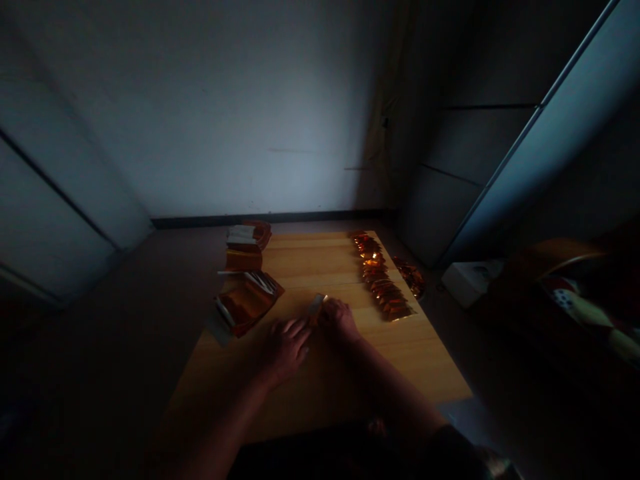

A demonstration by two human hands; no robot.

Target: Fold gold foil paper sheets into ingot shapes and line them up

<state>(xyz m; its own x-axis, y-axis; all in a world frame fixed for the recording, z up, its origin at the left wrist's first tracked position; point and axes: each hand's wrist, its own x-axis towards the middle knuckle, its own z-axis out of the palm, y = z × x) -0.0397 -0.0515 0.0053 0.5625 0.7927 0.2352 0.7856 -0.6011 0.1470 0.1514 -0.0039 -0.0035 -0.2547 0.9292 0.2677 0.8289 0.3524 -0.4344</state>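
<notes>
A small piece of foil paper [316, 305], greyish with a gold-orange edge, lies between my hands near the middle of the wooden table. My right hand [341, 321] is closed on its right side, fingers bent down over it and hiding much of it. From the lower left, my left hand [289, 348] rests low on the tabletop with fingers stretched out, the tips at the near edge of the foil paper. Dim light hides the exact finger contact. To the right runs a row of shiny folded gold-orange foil pieces [379, 273], lined up close together.
On the wooden table's [310, 257] left edge lie stacks of orange foil sheets [250, 303] with white strips [263, 283] on top. More shiny foil [410, 277] sits beyond the right edge. A white box [467, 281] stands on the floor at right. A wall [240, 133] rises behind.
</notes>
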